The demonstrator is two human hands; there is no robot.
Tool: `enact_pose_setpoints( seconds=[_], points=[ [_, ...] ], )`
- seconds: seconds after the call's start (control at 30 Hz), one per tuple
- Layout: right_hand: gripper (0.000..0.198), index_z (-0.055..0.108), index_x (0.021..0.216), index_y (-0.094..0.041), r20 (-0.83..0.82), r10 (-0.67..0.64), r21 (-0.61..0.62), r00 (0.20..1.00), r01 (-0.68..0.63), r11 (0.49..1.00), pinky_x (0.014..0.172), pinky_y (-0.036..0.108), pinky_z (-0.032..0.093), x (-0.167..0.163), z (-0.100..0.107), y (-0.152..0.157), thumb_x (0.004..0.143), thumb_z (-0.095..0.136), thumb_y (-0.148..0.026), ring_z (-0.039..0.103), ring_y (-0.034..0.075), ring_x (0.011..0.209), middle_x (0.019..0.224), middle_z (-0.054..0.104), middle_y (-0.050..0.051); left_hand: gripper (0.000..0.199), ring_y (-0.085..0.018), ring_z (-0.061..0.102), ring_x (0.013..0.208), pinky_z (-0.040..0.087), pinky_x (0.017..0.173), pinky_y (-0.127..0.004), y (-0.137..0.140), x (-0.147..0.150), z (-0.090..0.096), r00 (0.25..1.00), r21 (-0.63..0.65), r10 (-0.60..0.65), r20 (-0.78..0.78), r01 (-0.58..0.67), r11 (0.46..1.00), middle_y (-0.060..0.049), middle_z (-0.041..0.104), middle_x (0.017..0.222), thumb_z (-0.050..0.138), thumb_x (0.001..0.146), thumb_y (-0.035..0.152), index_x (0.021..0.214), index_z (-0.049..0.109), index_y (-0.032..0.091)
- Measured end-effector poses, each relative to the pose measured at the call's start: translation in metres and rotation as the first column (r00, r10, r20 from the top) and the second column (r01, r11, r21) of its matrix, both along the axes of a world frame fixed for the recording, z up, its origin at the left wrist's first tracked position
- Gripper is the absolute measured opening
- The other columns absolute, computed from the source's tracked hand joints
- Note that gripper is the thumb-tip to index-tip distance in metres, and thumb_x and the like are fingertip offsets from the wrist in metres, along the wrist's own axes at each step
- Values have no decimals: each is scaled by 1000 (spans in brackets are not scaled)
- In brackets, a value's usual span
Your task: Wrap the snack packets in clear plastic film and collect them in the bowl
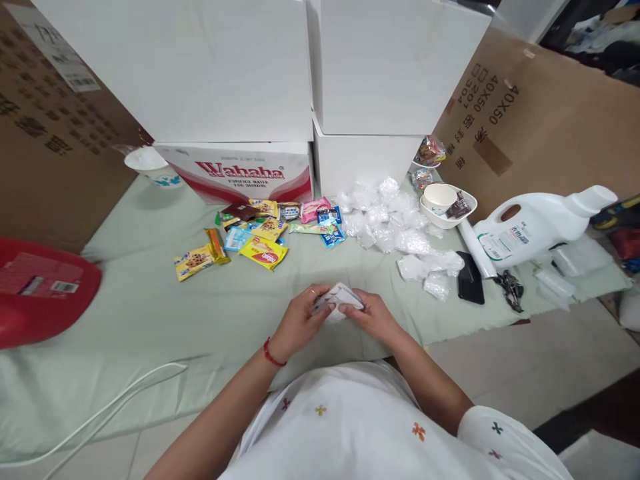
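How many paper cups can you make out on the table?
2: a left-hand cup beside the Wahaha box, and a right-hand cup in the white bowl. Others may be hidden.

Our table, with packets far and hands near.
At the near middle we hold a small flat bundle (341, 295) between left hand (300, 319) and right hand (376, 317), above the table (225, 320). Farther off, our snack packets (265, 252) lie before the carton (240, 175); right of them, wrapped pieces (385, 217) lie before a box (365, 159). Farther right come a bowl (472, 215) holding a cup (439, 195), then a jug (540, 217), with a phone (471, 280) nearer. A paper cup (165, 179) stands far left, a cable (115, 403) near left.
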State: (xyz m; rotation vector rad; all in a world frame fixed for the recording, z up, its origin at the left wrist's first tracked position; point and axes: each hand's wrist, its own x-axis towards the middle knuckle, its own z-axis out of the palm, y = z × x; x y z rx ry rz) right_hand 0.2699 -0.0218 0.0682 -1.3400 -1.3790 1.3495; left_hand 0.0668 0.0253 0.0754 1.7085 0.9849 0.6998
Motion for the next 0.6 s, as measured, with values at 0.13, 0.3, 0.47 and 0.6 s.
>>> enact_pose_setpoints(
  seconds=[0.13, 0.3, 0.47, 0.6],
  points=[
    [42, 68, 102, -21, -233, -205, -74, 951, 193, 978, 71, 29, 51, -11, -14, -11, 82, 75, -57, 57, 16, 74, 82, 65, 0, 51, -22, 70, 83, 56, 72, -34, -7, 20, -13, 982, -289, 165, 95, -131, 948, -10, 75, 106, 62, 89, 58, 121, 61, 17],
    [37, 71, 99, -20, -71, -420, 36, 905, 423, 905, 75, 28, 50, 26, -10, -10, 91, 64, -55, 59, 17, 79, 85, 68, 1, 46, -23, 71, 95, 58, 80, -36, -10, 25, -23, 977, -216, 204, 67, -185, 959, -10, 73, 106, 62, 88, 56, 114, 61, 19],
    [28, 73, 95, -13, 295, -856, 386, 425, 766, 513, 66, 26, 44, 184, 39, 42, 91, 62, -38, 55, 15, 68, 81, 69, 3, 34, -22, 72, 93, 58, 86, -38, -18, -28, -40, 929, 101, 335, -161, -322, 941, -8, 73, 103, 56, 92, 45, 115, 61, 20],
    [36, 74, 113, -3, 667, -727, 599, -164, 698, 392, 69, 29, 42, 307, 86, 106, 99, 48, -24, 60, 18, 75, 99, 75, 20, 24, -20, 71, 84, 59, 79, -34, -39, -67, -53, 901, 308, 353, -253, -271, 912, -5, 72, 96, 51, 98, 36, 110, 63, 20]
  ],
)
